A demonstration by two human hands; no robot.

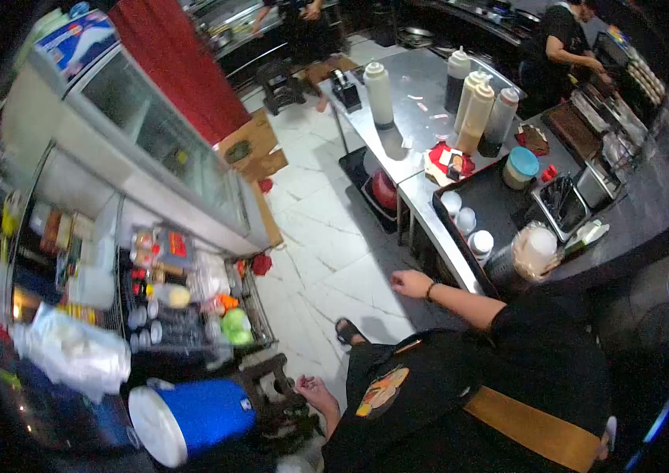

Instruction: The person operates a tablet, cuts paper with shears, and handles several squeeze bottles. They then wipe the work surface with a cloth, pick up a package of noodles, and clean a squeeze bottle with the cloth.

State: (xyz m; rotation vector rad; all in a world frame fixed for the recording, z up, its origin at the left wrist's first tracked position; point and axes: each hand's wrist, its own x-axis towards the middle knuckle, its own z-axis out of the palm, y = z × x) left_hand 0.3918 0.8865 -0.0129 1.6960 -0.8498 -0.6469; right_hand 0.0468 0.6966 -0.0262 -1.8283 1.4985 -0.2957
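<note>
My right hand (412, 284) hangs beside the steel table, wearing a dark wristband. Its fingers are loosely curled, and I see nothing in them. My left hand (317, 392) is lower, near a dark stool (273, 378) and a blue drum (212, 418) with a white lid. The left fingers are partly spread, with no object visible in them. Closest to my right arm is a black tray (460, 201) on the table. White cups (480, 243) and a tub with a blue lid (521, 167) stand in it.
Several squeeze bottles (476, 118) stand on the steel table (421, 87). A wire rack (263, 335) with packages and a glass-door fridge (157, 130) line the left side. One person (567, 39) works at the upper right; another (295, 24) stands at the back.
</note>
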